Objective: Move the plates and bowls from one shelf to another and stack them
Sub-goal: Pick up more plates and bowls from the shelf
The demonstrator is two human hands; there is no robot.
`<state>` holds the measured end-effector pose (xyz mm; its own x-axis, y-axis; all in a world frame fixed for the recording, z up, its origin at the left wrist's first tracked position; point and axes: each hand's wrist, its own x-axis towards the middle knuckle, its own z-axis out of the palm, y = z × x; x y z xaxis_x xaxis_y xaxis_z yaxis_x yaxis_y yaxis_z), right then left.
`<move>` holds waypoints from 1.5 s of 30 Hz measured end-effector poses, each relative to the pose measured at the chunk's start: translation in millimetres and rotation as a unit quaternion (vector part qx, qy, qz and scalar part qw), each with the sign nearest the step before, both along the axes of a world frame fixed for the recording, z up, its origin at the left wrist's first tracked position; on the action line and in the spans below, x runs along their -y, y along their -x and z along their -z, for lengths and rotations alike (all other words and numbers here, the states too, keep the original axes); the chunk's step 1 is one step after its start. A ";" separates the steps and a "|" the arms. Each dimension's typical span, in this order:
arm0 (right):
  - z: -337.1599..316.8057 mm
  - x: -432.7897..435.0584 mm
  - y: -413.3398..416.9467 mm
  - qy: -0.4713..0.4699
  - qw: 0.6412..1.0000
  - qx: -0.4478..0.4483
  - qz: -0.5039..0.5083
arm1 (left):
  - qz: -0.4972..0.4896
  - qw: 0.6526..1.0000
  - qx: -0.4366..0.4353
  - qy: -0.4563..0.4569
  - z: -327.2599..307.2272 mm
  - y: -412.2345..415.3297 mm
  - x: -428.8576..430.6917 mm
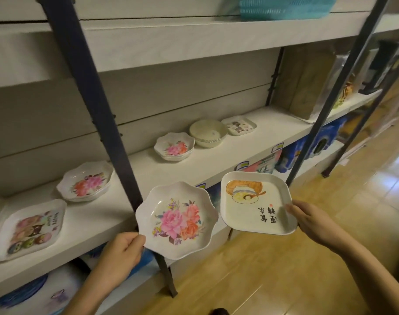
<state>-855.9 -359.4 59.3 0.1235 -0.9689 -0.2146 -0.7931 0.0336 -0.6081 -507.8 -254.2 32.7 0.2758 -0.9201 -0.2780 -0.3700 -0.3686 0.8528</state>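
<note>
Two plates are gripped: flower plate (pixel 176 220) by left hand (pixel 123 251), square plate (pixel 255 201) by right hand (pixel 312 221) — stack counts on shelf (pixel 216 160) unreadable.

- The left hand (pixel 123 248) rises from the lower edge on a bare left forearm (pixel 89 294). Its curled fingers grip the near-left rim of a white scalloped plate printed with pink and orange flowers (pixel 175 220).
- The right hand (pixel 307 220) comes in from the lower right on a bare right forearm (pixel 364 267). It pinches the right edge of a cream square plate with black characters (pixel 250 208).
- The two hands are held apart.
</note>
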 end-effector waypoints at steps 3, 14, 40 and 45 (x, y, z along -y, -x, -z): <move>0.7 40.9 17.3 0.004 1.000 -0.001 -0.008 | -0.021 1.000 0.001 -0.005 3.7 13.8 29.6; 1.2 179.3 37.7 0.019 0.997 0.009 -0.076 | -0.147 0.988 0.038 -0.013 7.0 49.6 119.6; 19.8 397.1 3.4 -0.011 0.969 0.008 -0.247 | -0.224 0.968 0.088 -0.075 5.5 0.5 293.0; 20.2 401.4 -4.9 -0.017 0.974 0.026 -0.225 | -0.185 0.974 0.083 -0.103 9.5 -15.6 320.1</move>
<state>-851.0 -760.8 39.0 0.5445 -0.8073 -0.2275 -0.7012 -0.2893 -0.6517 -492.2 -574.3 23.1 0.6355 -0.6782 -0.3690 -0.3054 -0.6597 0.6866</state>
